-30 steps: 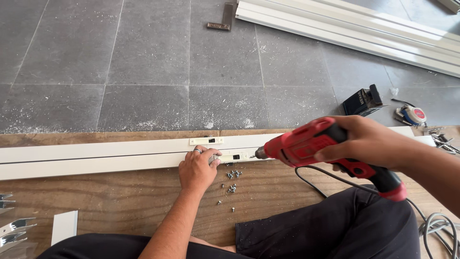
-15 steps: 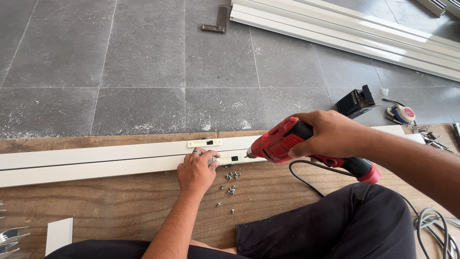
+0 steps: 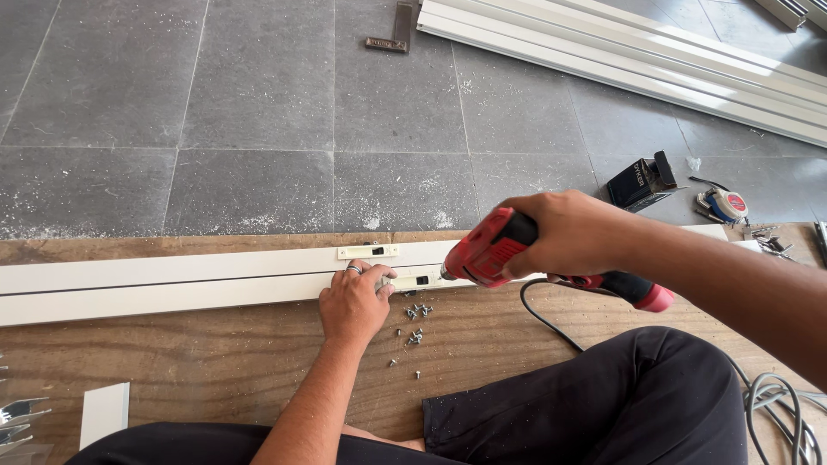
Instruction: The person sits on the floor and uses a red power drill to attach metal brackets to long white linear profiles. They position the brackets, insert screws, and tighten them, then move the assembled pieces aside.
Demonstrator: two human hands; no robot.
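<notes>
White aluminium profile (image 3: 172, 284) lies lengthwise across the wooden board (image 3: 215, 379), and that's where all my attention sits. Two small cream latch plates are on it: one (image 3: 368, 251) on the far rail, one (image 3: 412, 281) on the near rail. My left hand (image 3: 351, 306) is pressed flat-ish against the near rail, thumb and forefinger pinching the near plate to steady it, so a narrow grip on that plate. My right hand (image 3: 568, 234) is wrapped tight round the body of the red corded drill (image 3: 491, 251), its nose tipped down and leftward, right at the right end of the near plate. I can't tell whether the bit is seated in a screw head; the tip is too small to read.

As I judge it, I'm at the fastening step, driving a screw into that near plate. The next move calls for a square, steady push along the bit's axis while the left fingers keep the plate from sliding.

Just beside my left hand, loose screws (image 3: 417, 312) are scattered on the board. The drill's black cord (image 3: 551, 323) loops over the wood toward my knee. Beyond the board, on the grey tiled floor (image 3: 258, 112), sit a black box-like tool (image 3: 642, 181) and a tape measure (image 3: 728, 205), with more white profiles (image 3: 637, 60) stacked farther off.
</notes>
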